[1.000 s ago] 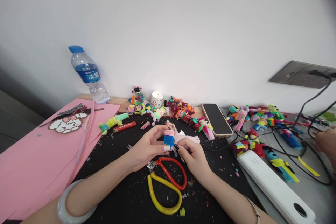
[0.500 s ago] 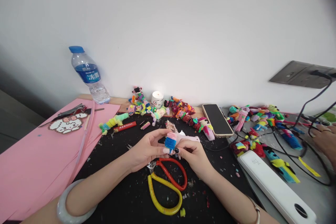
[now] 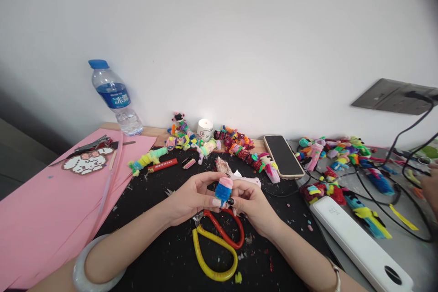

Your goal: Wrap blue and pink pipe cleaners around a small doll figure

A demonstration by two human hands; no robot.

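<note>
Bundle [image 3: 223,190] (blue, pink) between both grips [image 3: 190,197] [image 3: 256,201]

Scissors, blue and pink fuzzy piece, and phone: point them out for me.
Scissors [image 3: 198,246]: head view, on the yellow handle loop.
Blue and pink fuzzy piece [image 3: 223,191]: head view, on its blue part.
Phone [image 3: 283,157]: head view, on its dark screen.

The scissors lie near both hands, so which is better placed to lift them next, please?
Probably the right hand: the red handle lies below it; the left hand partly hides the blades.
</note>
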